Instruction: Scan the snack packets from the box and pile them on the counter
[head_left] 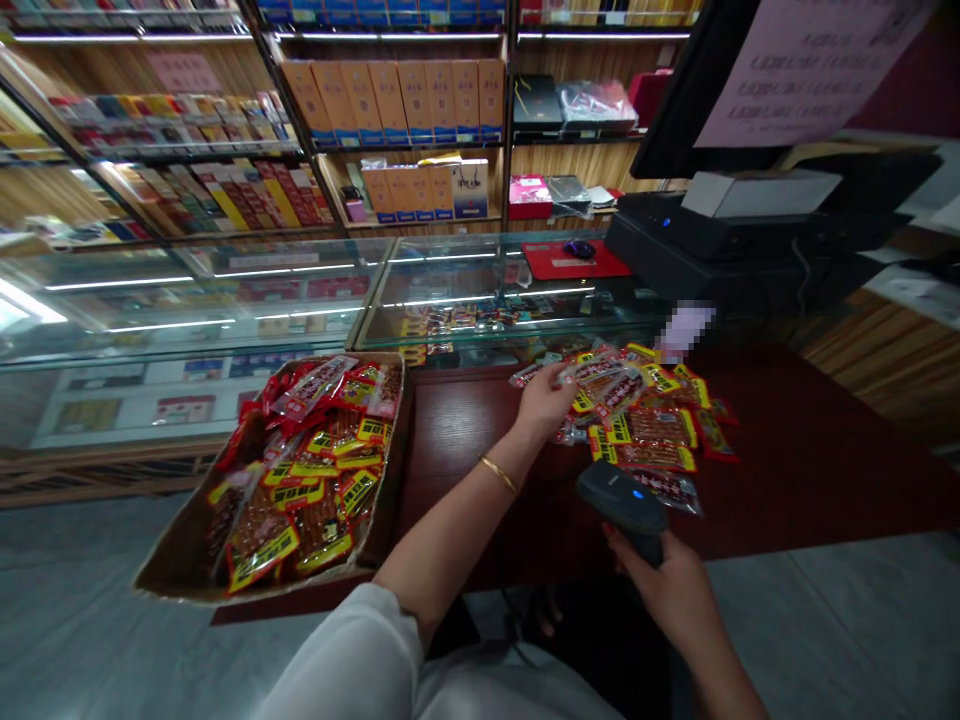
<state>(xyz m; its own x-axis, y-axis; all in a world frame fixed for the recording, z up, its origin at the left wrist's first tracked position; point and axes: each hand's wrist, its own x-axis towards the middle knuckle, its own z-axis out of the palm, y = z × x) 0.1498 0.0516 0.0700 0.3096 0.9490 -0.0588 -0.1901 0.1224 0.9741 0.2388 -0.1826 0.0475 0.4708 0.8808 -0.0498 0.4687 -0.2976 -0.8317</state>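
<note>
Dark-red wooden desk [795, 480]: near its far edge, the left hand [541, 408] touches red-and-yellow plastic snack packets [654, 428], lettering illegible, whether pinching one indeterminable; the right hand [675, 588] clasps a black barcode scanner [621, 496].

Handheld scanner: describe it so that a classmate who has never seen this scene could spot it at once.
Find the dark red-brown counter, then the loose heap of snack packets on it. Just nearer the camera wearer, the right hand grips the handheld scanner. It is dark with a glowing blue light, unlike the shiny, brightly coloured packets beside it.
</note>
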